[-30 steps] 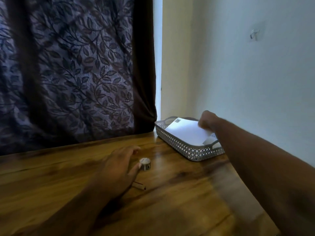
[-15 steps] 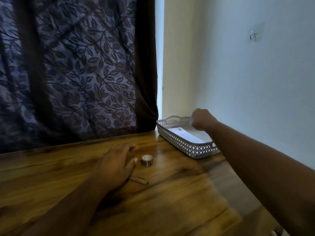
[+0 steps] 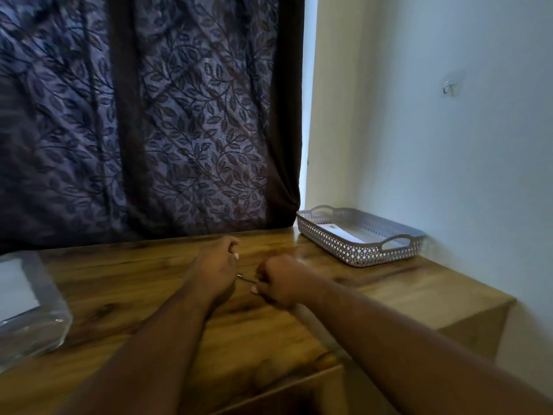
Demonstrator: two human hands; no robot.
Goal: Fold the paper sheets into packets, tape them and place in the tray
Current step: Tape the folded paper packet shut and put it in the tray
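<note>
2 bare hands occupy the middle of the wooden bench (image 3: 404,292). The left hand (image 3: 214,266) rests at centre with its fingers curled loosely inward; whether its grip is closed on anything I cannot tell. The right hand (image 3: 282,280) sits just beside it at 3 o'clock, knuckles up, fingers curled into a fist; its grip appears closed, but what it holds, if anything, is hidden. Between the 2 hands a thin stick-like object (image 3: 246,278) lies on or just above the bench, one end at the left hand, the other at the right thumb; its nature cannot be determined, owing to motion blur. The perforated grey tray (image 3: 353,250) stands at 2 o'clock from the hands, well apart from them, in the far right corner of the bench near the wall (image 3: 449,160). 1 folded white paper packet (image 3: 341,232) lies flat inside the tray. At 9 o'clock, at the left edge of view, a clear container (image 3: 33,319) holds white paper sheets (image 3: 15,286). A dark leaf-patterned curtain (image 3: 149,115) hangs behind the bench at 12 o'clock.
</note>
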